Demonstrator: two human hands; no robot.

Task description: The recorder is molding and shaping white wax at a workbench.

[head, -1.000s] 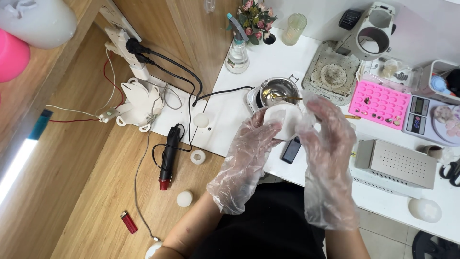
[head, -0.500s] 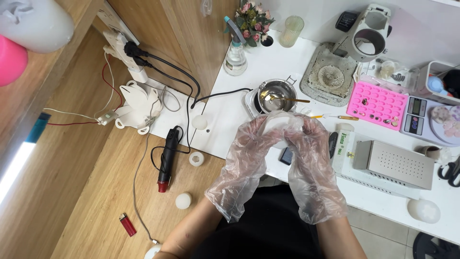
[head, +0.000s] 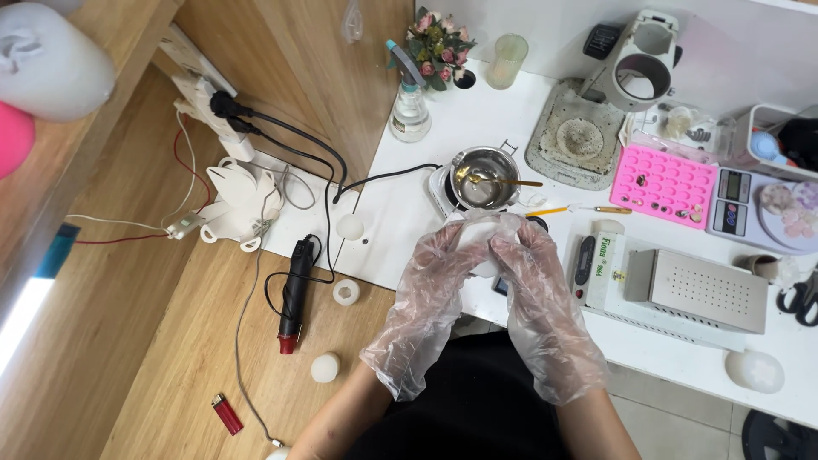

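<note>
**Both gloved hands cupped round a white lump**

We see a pale, rounded white piece [head: 483, 241], mostly hidden. The left hand [head: 434, 294] and right hand [head: 537, 298], in clear plastic gloves, curl their fingers [head: 511, 247] closed round it from both sides, just above the white table's [head: 400, 213] near edge. Just beyond it sits a small metal pot [head: 484, 170]; a pink tray [head: 665, 183] lies further right.

Both gloved hands, the left hand [head: 439, 273] and right hand [head: 532, 273], cover most of a white lump [head: 481, 243], so its shape cannot be told. The scissors [head: 801, 300] and a dark wheel [head: 780, 436] are cut by the right edge. Bits in the pink tray [head: 665, 181] are too small to tell.
</note>
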